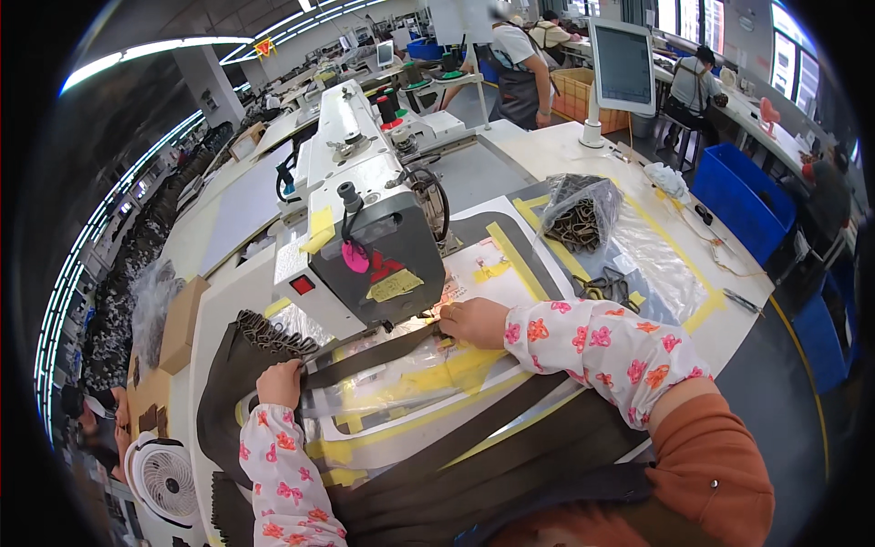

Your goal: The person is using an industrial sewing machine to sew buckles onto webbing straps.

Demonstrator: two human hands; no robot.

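A dark brown fabric strap (369, 359) runs slantwise under the head of a white industrial sewing machine (360, 260). My left hand (279, 384) pinches its left end, with fingers closed. Close to the needle area, my right hand (476, 323) has its fingers pressed together at the strap's far end; the machine head and the fingers partly hide what they grip. Beneath lies a work plate patched with yellow tape (447, 376). More long dark straps (456, 447) drape over the near edge and my lap. A bunch of looped dark straps (264, 333) lies beyond my left hand.
Right of the machine are a clear plastic bag of dark looped pieces (579, 219), loose buckle-like loops (606, 288) and tweezers (743, 302). A screen on a stand (622, 68) rises behind. A blue bin (743, 201) stands right; a white fan (169, 483) sits left. Other people work farther off.
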